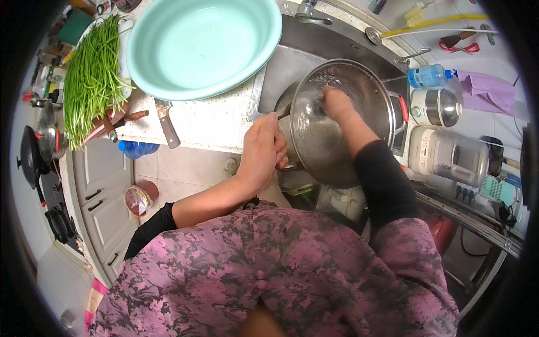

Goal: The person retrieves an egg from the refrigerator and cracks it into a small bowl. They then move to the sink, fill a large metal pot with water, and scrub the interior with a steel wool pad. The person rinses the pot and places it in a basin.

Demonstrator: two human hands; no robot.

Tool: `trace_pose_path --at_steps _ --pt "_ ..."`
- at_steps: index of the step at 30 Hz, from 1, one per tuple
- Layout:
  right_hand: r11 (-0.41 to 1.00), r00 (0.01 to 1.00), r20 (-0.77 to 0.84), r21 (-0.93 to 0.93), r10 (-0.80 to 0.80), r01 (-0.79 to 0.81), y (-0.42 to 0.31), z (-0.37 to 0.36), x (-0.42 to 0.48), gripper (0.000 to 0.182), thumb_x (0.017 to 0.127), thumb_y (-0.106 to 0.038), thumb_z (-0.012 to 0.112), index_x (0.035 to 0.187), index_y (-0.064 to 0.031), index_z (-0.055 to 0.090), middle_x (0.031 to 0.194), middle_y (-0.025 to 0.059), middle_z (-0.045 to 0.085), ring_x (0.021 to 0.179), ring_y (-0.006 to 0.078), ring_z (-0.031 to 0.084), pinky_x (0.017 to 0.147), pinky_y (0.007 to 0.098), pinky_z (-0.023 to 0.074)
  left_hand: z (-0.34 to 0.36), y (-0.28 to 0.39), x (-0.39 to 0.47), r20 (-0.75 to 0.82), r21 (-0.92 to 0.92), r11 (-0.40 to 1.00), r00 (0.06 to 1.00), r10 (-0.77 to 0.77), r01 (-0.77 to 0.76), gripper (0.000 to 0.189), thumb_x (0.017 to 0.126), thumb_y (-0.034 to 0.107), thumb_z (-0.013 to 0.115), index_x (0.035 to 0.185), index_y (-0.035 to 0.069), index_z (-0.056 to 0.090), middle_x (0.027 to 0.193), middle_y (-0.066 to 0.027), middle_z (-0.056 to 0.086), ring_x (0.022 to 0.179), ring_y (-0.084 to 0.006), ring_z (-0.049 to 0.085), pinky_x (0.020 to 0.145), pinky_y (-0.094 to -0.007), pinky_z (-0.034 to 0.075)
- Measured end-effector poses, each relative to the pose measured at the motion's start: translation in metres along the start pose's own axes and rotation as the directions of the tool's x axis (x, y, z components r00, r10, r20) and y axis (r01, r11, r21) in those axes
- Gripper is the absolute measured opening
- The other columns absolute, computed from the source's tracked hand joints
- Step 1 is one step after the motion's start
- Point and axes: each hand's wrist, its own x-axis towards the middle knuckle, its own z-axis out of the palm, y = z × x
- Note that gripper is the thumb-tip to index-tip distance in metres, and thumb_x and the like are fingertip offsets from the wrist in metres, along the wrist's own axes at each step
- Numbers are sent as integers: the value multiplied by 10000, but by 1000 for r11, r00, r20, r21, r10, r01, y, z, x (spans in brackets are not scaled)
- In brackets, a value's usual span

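A large stainless steel pot [337, 160] is tilted over the sink [282, 63], its inside wet and shiny. My left hand [265, 147] is closed around the handle on the pot's left side. Inside the pot, my right hand [337, 103] is slightly blurred, with its fingers curled against the inner wall; whether it holds anything cannot be told. On the pot's far right side is a metal handle with a red grip [403, 108]. A pale green plastic basin [202, 46] stands on the counter, left of the sink.
Long green chives [94, 80] lie at the left, near a cleaver [168, 126] and other wooden handles [110, 128]. The faucet [311, 14] rises behind the sink. A blue-capped bottle [429, 76], a small steamer [436, 107] and a clear-lidded appliance [450, 156] line the right side.
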Motion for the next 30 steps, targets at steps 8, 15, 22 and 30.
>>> trace_pose_path --at_steps 8,15,22,30 --pt "967 692 681 108 -241 231 -96 -38 -73 357 763 -104 565 1119 -74 581 1096 174 611 1006 340 589 855 388 475 0 -2 3 -14 -15 1000 1000 6 -6 312 974 320 364 735 120 340 544 10 308 433 -90 264 408 -255 274" --pt "934 995 2 -346 -97 91 -13 -27 -6 200 789 -96 562 974 -96 638 980 119 646 898 253 638 777 360 521 9 0 -1 -65 22 999 997 -34 36 324 973 332 369 730 122 338 542 10 311 429 -87 259 408 -249 275" --pt "997 563 823 78 -74 16 -36 -42 -97 349 712 -65 550 1046 3 624 1080 203 613 1029 330 584 870 382 460 12 -15 4 -61 -39 999 998 3 -5 325 972 337 368 725 127 341 541 12 307 420 -85 256 397 -240 263" --pt "965 960 -250 194 -127 179 -15 -36 -19 252 740 -10 569 973 -106 578 991 151 622 920 334 601 782 402 481 14 -4 2 -72 14 1000 997 -11 12 346 979 346 346 712 126 329 524 19 284 414 -84 248 391 -247 254"
